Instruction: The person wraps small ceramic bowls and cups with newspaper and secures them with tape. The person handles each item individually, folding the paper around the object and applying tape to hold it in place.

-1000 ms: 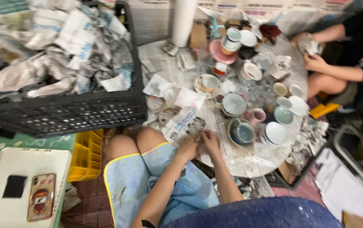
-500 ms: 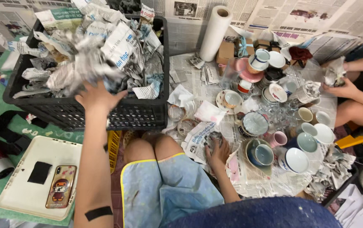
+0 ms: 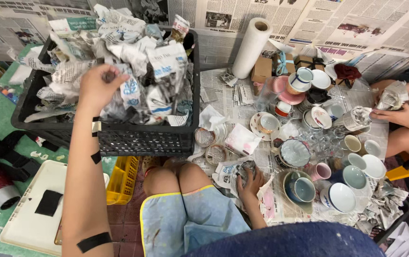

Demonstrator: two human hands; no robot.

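Fingers of left hand (image 3: 99, 85) pinch upright newspaper bundle (image 3: 131, 90) in crate (image 3: 133, 138)

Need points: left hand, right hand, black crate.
left hand (image 3: 99, 88), head view, back of the hand over the crate's paper.
right hand (image 3: 251, 183), head view, knuckles on the newspaper bundle.
black crate (image 3: 142, 141), head view, front wall.

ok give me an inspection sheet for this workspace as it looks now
surface: low table covered with newspaper sheets.
job's things: black crate heaped with crumpled newspaper bundles; a paper-wrapped item by the knees.
clutter: cups, bowls and saucers crowd the table; paper roll stands upright; small boxes behind.
hands: left hand on the crate's bundles; right hand on the wrapped item.
cables: nothing seen.
surroundings: another person's hand holds a bundle; yellow basket, white tray on the floor.
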